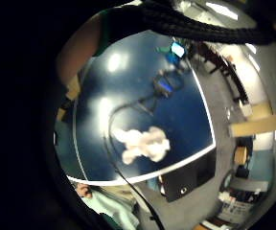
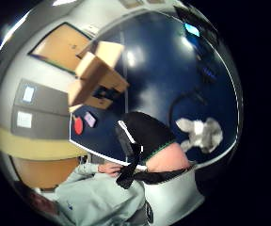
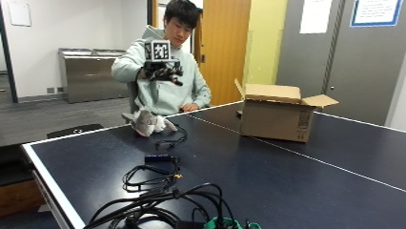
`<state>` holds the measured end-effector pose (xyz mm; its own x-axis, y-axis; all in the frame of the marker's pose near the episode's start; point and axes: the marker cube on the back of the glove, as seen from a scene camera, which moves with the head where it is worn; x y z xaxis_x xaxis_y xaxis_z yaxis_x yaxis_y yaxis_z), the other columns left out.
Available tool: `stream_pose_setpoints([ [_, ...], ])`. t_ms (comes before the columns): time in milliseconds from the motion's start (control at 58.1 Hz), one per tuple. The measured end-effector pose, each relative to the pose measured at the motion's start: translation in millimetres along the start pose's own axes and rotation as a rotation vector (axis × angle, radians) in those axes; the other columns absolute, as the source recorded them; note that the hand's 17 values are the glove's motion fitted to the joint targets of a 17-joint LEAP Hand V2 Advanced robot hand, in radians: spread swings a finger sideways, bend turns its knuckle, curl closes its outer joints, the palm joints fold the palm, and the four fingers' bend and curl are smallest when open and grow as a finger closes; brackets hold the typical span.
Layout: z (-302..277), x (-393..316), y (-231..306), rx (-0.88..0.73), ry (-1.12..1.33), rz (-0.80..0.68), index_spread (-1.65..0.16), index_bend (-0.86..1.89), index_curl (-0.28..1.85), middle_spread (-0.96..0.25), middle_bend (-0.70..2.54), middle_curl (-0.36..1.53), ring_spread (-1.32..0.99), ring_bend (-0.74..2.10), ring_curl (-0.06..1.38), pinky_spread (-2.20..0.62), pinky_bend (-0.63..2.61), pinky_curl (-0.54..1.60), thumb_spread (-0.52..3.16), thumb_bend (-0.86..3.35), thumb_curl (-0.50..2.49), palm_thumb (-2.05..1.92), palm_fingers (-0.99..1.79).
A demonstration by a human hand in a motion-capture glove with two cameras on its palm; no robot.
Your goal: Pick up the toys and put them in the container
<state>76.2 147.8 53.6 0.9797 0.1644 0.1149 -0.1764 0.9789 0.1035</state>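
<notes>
Ceiling-light glare on the table [image 3: 266, 162] — palm views blurred.

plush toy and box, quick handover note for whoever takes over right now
Right hand: raised above the table, holding nothing; fingers look relaxed.
Plush toy: white and grey, lying on the dark blue table near the person's edge, under the raised hand.
Cardboard box: open, flaps up, standing further along the table, apart from the toy.
Done: nothing visibly in the box.
Left: grasp the toy, carry it over, drop it in.
</notes>
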Motion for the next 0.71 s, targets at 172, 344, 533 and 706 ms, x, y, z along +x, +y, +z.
stream_pose_setpoints([
  [172,88.4,68.9,10.6,-0.165,0.093,0.131,-0.28,0.14,0.25,0.01,0.11,0.2,0.03,0.11,0.17,0.07,0.81,0.35,1.22,-0.03,0.32,-0.01,-0.29],
  [344,142.8,76.7,36.0,-0.386,0.108,0.216,-0.32,0.14,0.26,0.0,0.12,0.18,0.03,0.24,0.19,0.08,1.02,0.4,1.21,0.02,0.35,0.12,-0.03],
  [533,159.4,76.1,22.4,-0.296,0.271,0.1,-0.32,0.14,0.23,-0.07,0.21,0.19,-0.12,0.76,0.29,-0.2,1.15,0.38,1.25,0.13,0.4,0.39,0.7],
  [706,148.4,56.9,21.7,-0.556,0.266,0.013,-0.3,0.23,0.27,-0.19,0.43,0.29,-0.27,0.92,0.39,-0.38,0.97,0.36,1.04,0.17,0.53,0.61,1.07],
])
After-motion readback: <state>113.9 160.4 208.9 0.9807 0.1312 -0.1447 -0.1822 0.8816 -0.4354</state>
